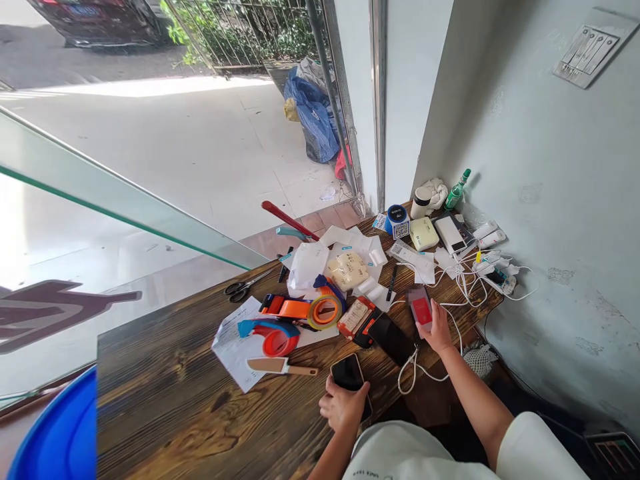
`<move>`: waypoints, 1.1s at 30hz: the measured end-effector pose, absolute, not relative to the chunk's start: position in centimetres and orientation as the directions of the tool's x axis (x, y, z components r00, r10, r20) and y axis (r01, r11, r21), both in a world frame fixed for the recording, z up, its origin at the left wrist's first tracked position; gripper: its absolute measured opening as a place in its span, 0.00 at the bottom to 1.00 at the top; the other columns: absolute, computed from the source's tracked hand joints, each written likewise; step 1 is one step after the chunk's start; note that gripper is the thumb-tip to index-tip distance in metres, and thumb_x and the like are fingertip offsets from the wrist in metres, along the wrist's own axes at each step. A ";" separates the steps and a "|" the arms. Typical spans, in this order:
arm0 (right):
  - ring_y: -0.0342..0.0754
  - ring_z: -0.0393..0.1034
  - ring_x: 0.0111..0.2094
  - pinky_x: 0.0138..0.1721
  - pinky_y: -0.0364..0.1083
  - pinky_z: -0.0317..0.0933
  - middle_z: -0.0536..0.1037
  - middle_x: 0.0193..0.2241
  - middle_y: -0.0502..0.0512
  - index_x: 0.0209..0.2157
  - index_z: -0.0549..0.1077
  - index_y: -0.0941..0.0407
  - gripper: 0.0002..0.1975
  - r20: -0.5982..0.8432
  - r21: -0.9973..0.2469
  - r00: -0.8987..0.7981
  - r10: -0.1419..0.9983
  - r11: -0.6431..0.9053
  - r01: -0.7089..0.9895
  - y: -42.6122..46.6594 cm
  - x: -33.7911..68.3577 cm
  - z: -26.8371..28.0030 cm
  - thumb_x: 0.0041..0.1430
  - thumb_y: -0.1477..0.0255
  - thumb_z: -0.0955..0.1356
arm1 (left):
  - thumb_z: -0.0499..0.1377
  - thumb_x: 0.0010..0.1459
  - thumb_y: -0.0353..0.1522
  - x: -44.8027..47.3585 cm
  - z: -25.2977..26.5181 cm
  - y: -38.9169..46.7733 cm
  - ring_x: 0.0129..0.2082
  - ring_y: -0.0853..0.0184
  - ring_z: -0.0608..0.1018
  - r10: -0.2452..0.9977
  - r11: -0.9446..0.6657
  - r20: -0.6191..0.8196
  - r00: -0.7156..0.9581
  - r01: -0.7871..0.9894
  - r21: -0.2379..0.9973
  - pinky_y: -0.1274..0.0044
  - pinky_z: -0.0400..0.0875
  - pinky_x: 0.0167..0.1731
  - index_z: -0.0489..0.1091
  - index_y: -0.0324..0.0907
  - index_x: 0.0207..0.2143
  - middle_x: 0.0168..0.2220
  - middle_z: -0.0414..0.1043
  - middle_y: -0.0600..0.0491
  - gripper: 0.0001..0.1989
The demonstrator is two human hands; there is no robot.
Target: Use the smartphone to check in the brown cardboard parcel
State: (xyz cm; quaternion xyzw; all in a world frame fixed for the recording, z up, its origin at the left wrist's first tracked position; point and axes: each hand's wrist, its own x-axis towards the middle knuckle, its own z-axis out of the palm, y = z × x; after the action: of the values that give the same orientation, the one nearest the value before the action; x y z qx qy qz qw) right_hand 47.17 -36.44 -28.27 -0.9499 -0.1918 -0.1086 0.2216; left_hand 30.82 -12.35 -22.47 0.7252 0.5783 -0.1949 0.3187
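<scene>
My left hand [343, 405] grips a dark phone [347, 373] at the near edge of the wooden table [165, 393]. My right hand [439, 328] holds a phone with a red screen [421, 308] farther right, tilted up off the table. A white cable [417, 370] loops below it. Another black phone [393, 338] lies flat between my hands, beside an orange-edged device [356, 319].
Orange tape dispenser [305, 308], a red and blue one [273, 337], a small knife [280, 366], scissors [243, 288], papers and labels clutter the middle. Chargers and cables [493, 270] sit by the wall. A glass panel [100, 193] bounds the left; blue tub [60, 433] at lower left.
</scene>
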 end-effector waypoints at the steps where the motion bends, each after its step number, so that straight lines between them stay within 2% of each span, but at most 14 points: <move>1: 0.68 0.65 0.60 0.58 0.70 0.66 0.68 0.60 0.72 0.73 0.42 0.57 0.44 0.290 -0.380 0.903 0.318 -0.827 0.414 -36.5 47.3 -28.2 0.66 0.53 0.64 | 0.66 0.53 0.44 30.8 -22.3 -12.3 0.63 0.39 0.68 0.711 -0.132 -0.655 0.256 0.963 0.234 0.57 0.71 0.55 0.49 0.43 0.67 0.58 0.61 0.33 0.45; 6: 0.70 0.64 0.60 0.56 0.70 0.67 0.67 0.60 0.74 0.73 0.42 0.58 0.48 0.267 -0.371 0.911 0.316 -0.838 0.399 -36.3 47.6 -28.2 0.63 0.50 0.66 | 0.65 0.55 0.42 30.8 -21.7 -12.0 0.63 0.39 0.68 0.695 -0.181 -0.656 0.293 0.955 0.235 0.60 0.68 0.58 0.47 0.38 0.68 0.58 0.62 0.30 0.45; 13: 0.68 0.61 0.64 0.60 0.69 0.64 0.63 0.64 0.71 0.73 0.46 0.54 0.43 0.231 -0.366 0.897 0.378 -0.820 0.440 -35.9 49.2 -28.0 0.64 0.54 0.66 | 0.65 0.55 0.41 30.3 -21.9 -11.2 0.61 0.40 0.71 0.664 -0.243 -0.659 0.354 0.935 0.258 0.61 0.65 0.61 0.48 0.34 0.68 0.56 0.64 0.30 0.45; 22: 0.66 0.56 0.66 0.64 0.67 0.59 0.58 0.68 0.65 0.67 0.64 0.50 0.37 0.159 -0.348 0.851 0.500 -0.779 0.522 -34.9 51.7 -27.1 0.61 0.52 0.69 | 0.65 0.54 0.40 29.7 -23.2 -11.0 0.59 0.41 0.72 0.675 -0.261 -0.626 0.391 0.920 0.293 0.59 0.63 0.62 0.50 0.35 0.67 0.53 0.67 0.34 0.44; 33: 0.71 0.53 0.66 0.62 0.70 0.59 0.53 0.68 0.64 0.65 0.68 0.46 0.33 0.115 -0.325 0.866 0.486 -0.806 0.495 -33.7 51.5 -26.9 0.62 0.50 0.69 | 0.66 0.55 0.40 29.7 -23.0 -10.8 0.57 0.42 0.74 0.665 -0.317 -0.616 0.422 0.906 0.280 0.60 0.65 0.60 0.50 0.32 0.67 0.50 0.69 0.33 0.44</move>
State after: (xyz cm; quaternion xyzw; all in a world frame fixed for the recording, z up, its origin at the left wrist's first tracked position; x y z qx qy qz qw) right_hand 51.47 -33.65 -26.94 -0.9502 -0.2581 -0.0131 0.1743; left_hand 29.74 -10.83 -23.01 0.7866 0.4993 -0.1988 0.3040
